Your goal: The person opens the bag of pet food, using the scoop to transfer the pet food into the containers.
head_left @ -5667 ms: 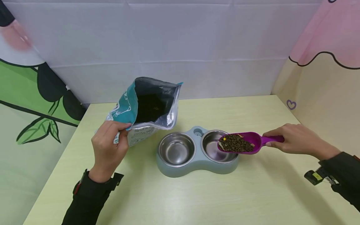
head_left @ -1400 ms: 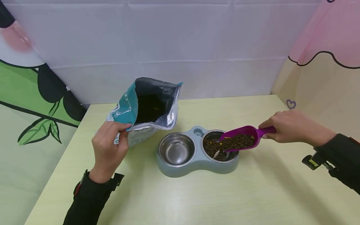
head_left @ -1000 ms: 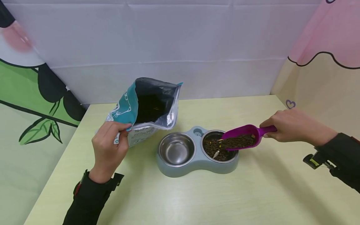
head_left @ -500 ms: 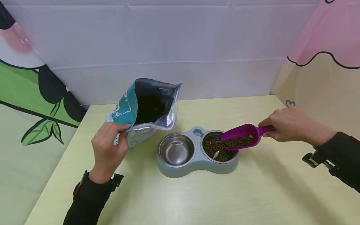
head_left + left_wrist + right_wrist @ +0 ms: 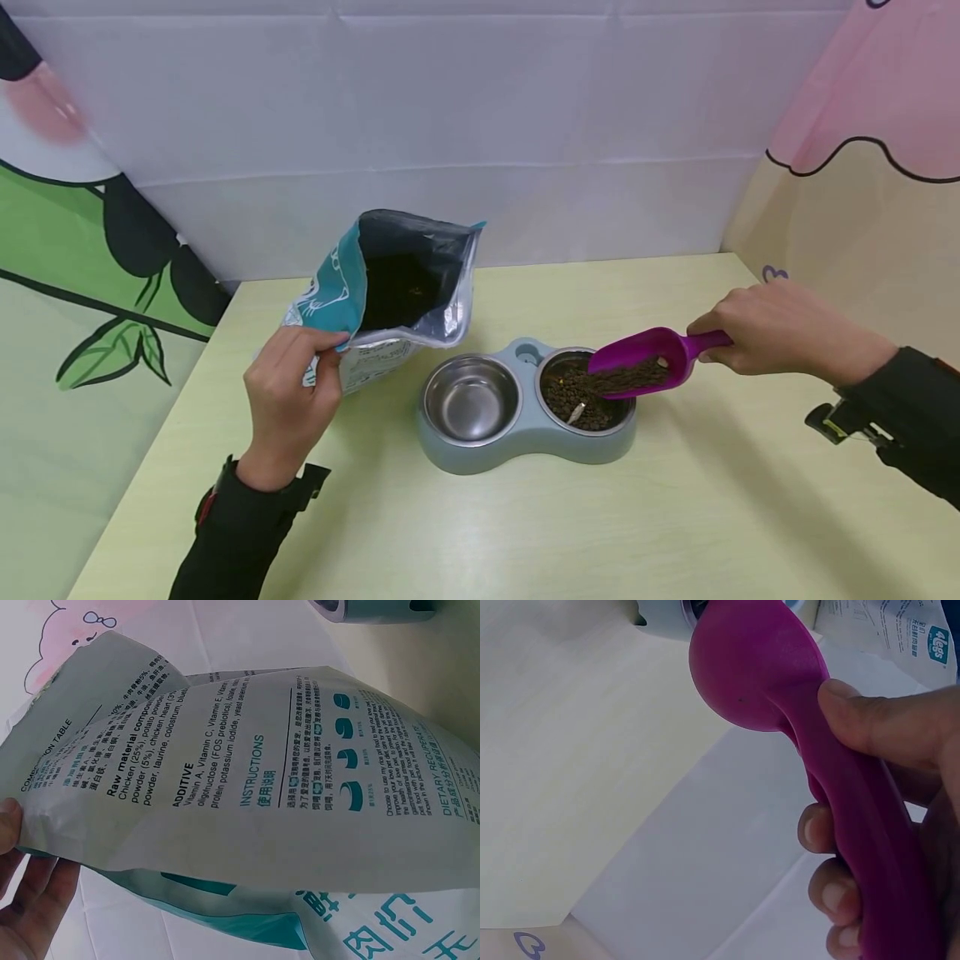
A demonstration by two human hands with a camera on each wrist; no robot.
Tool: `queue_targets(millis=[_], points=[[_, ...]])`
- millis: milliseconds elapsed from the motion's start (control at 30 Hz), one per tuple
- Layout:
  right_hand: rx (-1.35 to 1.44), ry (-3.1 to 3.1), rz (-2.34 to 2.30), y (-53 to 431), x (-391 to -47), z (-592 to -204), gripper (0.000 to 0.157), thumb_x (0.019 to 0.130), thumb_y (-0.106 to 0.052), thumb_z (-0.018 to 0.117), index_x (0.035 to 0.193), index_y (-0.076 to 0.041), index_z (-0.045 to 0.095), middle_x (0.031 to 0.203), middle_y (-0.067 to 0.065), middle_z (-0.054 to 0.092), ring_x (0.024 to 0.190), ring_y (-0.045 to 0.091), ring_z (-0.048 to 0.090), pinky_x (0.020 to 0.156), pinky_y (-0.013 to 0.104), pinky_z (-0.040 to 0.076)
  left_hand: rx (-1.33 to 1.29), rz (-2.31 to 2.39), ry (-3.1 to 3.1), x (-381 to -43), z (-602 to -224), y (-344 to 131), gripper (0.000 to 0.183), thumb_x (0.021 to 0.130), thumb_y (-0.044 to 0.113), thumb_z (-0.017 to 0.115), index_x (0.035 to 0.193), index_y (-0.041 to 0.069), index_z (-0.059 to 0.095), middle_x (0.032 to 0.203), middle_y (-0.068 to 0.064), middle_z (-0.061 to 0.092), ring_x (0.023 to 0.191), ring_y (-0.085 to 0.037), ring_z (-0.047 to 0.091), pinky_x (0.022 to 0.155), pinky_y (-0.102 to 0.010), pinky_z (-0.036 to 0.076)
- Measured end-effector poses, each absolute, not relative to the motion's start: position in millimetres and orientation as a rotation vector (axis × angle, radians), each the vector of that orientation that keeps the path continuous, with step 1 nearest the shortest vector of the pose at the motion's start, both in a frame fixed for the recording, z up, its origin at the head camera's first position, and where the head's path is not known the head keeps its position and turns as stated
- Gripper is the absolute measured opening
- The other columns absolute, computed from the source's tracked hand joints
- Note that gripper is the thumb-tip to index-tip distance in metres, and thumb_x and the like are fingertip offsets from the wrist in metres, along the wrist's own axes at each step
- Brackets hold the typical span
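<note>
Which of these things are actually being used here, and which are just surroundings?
In use:
purple scoop, in the right hand
food bag, its edge pinched by the left hand
brown kibble, in the scoop and right bowl
blue-grey stand holding both bowls

Seemingly just surroundings:
pale backdrop
pink panel
leaf drawing

Unused so far, apparently:
left bowl, empty

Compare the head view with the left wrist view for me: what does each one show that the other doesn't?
Only the head view: the purple scoop, held by the right grip; the insides of two metal bowls; and brown kibble in the right-hand bowl.

Only the left wrist view: readable print, such as the INSTRUCTIONS heading; from the head, that print is too small to read.

Both: the bag, the left grip pinching its edge, and the blue-grey bowl stand, cut off in the wrist view.
</note>
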State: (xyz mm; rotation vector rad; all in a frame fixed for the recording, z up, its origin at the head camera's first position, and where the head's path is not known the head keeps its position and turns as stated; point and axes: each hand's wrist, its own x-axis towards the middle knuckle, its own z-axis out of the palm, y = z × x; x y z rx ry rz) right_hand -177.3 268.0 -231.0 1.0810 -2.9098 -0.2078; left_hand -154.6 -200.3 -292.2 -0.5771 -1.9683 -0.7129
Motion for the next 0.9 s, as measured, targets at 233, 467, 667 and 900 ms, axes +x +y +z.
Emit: queue_targets(millis=[233, 467, 667, 900], points=[[1.094, -2.863, -0.251, 265, -177, -228, 0.018, 0.073, -0.028, 0.069, 0.069, -0.034, 0.052, 0.05, -0.017, 0.027, 0.045, 0.002, 0.026, 0.042, 0.024, 0.016, -0.58, -0.705, -1.969, -155, -293, -201, 0.018, 0.075, -0.004, 0.065, 0.092, 0.0, 0.062, 0.083, -0.015, 0.063, 0.08, -0.026, 0.059, 0.072, -0.048, 0.05], [1.108, -2.83, -0.275, 260, -175, -226, 0.022, 0.072, -0.027, 0.069, 0.067, -0.035, 0.049, 0.05, -0.016, 0.025, 0.045, 0.003, 0.024, 0.042, 0.024, 0.014, -0.577, -0.699, -1.97, -155, -293, -200, 0.019, 0.074, -0.005, 0.066, 0.092, -0.001, 0.062, 0.083, -0.015, 0.063, 0.08, -0.026, 0.059, 0.072, -0.047, 0.05], [1.12, -2.8, -0.298, 259, -174, -226, 0.02, 0.071, -0.027, 0.07, 0.068, -0.032, 0.051, 0.05, -0.015, 0.026, 0.045, 0.004, 0.023, 0.041, 0.024, 0.014, -0.576, -0.698, -1.971, -155, -292, -200, 0.018, 0.075, -0.004, 0.065, 0.092, 0.0, 0.062, 0.083, -0.015, 0.063, 0.08, -0.026, 0.059, 0.072, -0.047, 0.05], [1.135, -2.766, -0.318, 257, -172, -224, 0.016, 0.07, -0.027, 0.072, 0.071, -0.029, 0.056, 0.051, -0.015, 0.03, 0.045, 0.004, 0.025, 0.04, 0.024, 0.018, -0.58, -0.698, -1.965, -155, -293, -200, 0.017, 0.075, -0.004, 0.065, 0.091, 0.0, 0.062, 0.083, -0.015, 0.063, 0.08, -0.025, 0.059, 0.073, -0.047, 0.05]])
